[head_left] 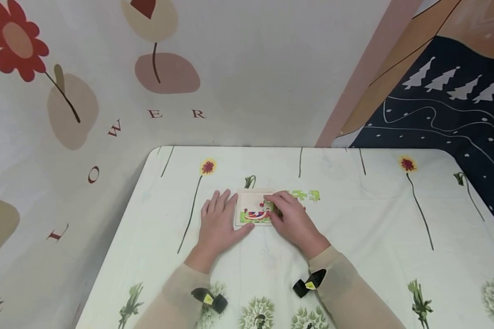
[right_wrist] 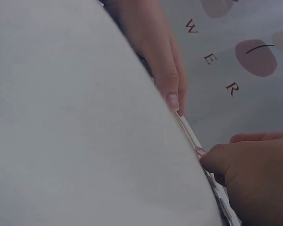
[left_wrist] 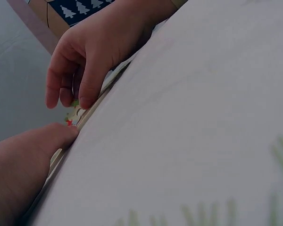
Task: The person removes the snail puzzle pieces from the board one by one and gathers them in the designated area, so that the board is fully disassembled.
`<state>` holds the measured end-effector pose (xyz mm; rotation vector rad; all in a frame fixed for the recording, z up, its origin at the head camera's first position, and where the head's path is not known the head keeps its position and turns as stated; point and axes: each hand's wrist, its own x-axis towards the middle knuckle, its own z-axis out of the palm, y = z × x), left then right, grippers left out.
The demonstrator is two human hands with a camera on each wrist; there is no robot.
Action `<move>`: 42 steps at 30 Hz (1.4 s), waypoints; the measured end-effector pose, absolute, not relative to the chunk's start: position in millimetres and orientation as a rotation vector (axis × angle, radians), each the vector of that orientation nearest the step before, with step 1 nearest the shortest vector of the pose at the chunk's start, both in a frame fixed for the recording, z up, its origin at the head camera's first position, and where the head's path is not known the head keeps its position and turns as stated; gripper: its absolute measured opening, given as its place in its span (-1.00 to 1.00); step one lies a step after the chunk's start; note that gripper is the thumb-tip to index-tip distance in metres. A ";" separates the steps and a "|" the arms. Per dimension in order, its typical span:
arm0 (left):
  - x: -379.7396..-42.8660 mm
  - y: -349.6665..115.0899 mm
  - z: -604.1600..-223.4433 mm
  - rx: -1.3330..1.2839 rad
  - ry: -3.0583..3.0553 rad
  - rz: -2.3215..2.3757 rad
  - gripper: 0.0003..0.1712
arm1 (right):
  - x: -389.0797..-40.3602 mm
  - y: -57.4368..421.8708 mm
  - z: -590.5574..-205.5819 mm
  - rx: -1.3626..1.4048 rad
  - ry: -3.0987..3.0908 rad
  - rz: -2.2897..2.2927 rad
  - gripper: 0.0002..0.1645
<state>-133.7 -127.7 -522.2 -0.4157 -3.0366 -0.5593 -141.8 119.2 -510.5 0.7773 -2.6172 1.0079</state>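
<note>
A small jigsaw puzzle in a pale wooden tray (head_left: 237, 219) lies on the table, its lower part filled with colourful pieces (head_left: 255, 216). My left hand (head_left: 219, 222) rests flat along the tray's left side, fingers straight and thumb on the front edge. From the right, my right hand (head_left: 294, 220) reaches over the tray, pinching a green puzzle piece (head_left: 269, 206) between thumb and fingers, partly hidden by them. The left wrist view has the right hand's thumb and fingertips low over the tray, with green showing at them. The right wrist view shows the left thumb (right_wrist: 172, 96) at the tray's edge.
Loose green puzzle pieces (head_left: 314, 196) lie just beyond the right hand, some partly covered by it. A white flower-print cloth (head_left: 374, 219) covers the table. A printed curtain (head_left: 263, 91) hangs behind the table's far edge. Black wrist straps sit on both sleeves.
</note>
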 end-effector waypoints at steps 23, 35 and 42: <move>-132.1 -127.8 -523.3 -0.420 -3.030 -0.578 0.17 | -138.4 119.2 -511.2 0.793 -2.523 0.859 -0.73; -130.5 -126.4 -522.2 -0.401 -3.017 -0.597 0.17 | -134.7 136.4 -517.3 0.709 -2.374 0.902 -0.78; -132.1 -125.3 -523.2 -0.409 -3.018 -0.592 0.16 | -130.1 164.0 -519.5 0.613 -2.382 0.933 -0.81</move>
